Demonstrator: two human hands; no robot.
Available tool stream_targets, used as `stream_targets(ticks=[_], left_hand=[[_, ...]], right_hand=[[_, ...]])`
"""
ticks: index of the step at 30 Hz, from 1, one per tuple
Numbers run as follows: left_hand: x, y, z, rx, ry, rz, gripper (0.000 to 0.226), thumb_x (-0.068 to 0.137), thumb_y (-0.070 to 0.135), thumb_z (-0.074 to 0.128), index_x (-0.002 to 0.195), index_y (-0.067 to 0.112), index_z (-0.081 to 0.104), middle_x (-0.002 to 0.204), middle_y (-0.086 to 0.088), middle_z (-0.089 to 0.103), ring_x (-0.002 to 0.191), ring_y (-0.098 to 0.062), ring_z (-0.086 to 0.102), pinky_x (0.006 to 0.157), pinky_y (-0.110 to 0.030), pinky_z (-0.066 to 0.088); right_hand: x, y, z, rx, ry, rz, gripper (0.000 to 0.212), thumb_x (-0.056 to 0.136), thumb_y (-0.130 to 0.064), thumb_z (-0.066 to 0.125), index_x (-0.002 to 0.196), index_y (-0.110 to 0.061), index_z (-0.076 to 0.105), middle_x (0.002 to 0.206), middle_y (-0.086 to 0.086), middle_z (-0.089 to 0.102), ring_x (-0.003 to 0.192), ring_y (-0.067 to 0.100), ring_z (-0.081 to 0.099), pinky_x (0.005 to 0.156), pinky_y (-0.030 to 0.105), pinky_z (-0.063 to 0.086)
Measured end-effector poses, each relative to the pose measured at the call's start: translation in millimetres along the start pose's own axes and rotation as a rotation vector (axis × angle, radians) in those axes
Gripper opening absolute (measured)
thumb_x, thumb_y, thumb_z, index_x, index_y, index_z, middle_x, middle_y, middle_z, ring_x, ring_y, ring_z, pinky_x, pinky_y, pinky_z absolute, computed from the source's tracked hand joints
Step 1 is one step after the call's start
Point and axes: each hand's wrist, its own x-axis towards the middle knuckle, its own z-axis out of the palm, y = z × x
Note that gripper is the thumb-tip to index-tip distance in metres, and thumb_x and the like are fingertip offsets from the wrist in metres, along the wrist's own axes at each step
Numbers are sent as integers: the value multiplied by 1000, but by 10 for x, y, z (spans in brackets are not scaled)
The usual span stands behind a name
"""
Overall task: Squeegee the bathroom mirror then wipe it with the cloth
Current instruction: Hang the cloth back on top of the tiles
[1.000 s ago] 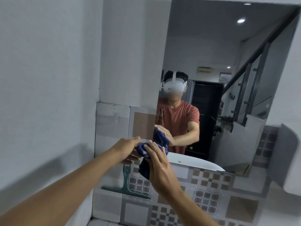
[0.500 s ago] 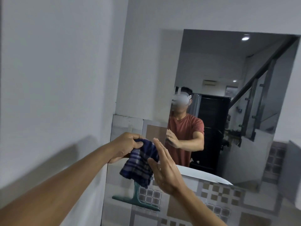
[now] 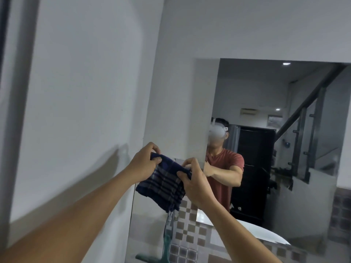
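Observation:
A dark blue checked cloth (image 3: pixel 163 184) hangs spread between both hands in front of the mirror's lower left corner. My left hand (image 3: pixel 143 161) pinches its upper left edge. My right hand (image 3: pixel 193 184) grips its right edge. The mirror (image 3: pixel 266 103) fills the right of the view and reflects a person in a red shirt holding the cloth. Below the cloth a green squeegee (image 3: pixel 167 242) stands upright against the tiled wall, its blade at the bottom edge of the view.
A white wall (image 3: pixel 79 92) runs close along the left, with a grey frame at the far left edge. Brown and white patterned tiles (image 3: pixel 190 234) cover the wall below. A white basin rim (image 3: pixel 266 232) curves at lower right.
The view has tilted up and left. My right hand went from flat and open beside the cloth to gripping its right edge, and the cloth is now stretched out between both hands.

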Motion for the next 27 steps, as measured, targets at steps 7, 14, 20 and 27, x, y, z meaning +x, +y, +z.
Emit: stream_targets(ticks=[7,14,20,27], left_hand=[[305,-18,-91,183,157,159,29,98,0,52,83,20,67,89,5,66,83,-7,61,71,-16,44],[633,-164,-88,343,157,139,6,81,28,63,82,22,65,82,-5,67,79,-26,64,80,-53,54],[629,-348,14,457,81,102,10,88,19,53,97,21,57,81,-10,63,69,-23,58,61,-38,42],[641,-578,62,726,49,163,42,90,-5,46,116,15,73,135,-2,52,117,-24,47,94,-31,46]], right_hand=[[531,-8,82,-67,56,-77,16,101,-13,55,102,-29,55,100,-5,66,90,8,63,77,33,57],[962,28,313,-624,134,-268,17,102,-14,47,118,-22,48,120,2,48,71,27,62,61,40,58],[1023,236,451,-932,5,-387,33,90,-15,72,117,-20,55,119,5,47,88,22,61,64,33,59],[990,189,392,-926,-113,-404,26,94,-18,55,119,-18,60,122,3,44,104,22,53,76,35,55]])
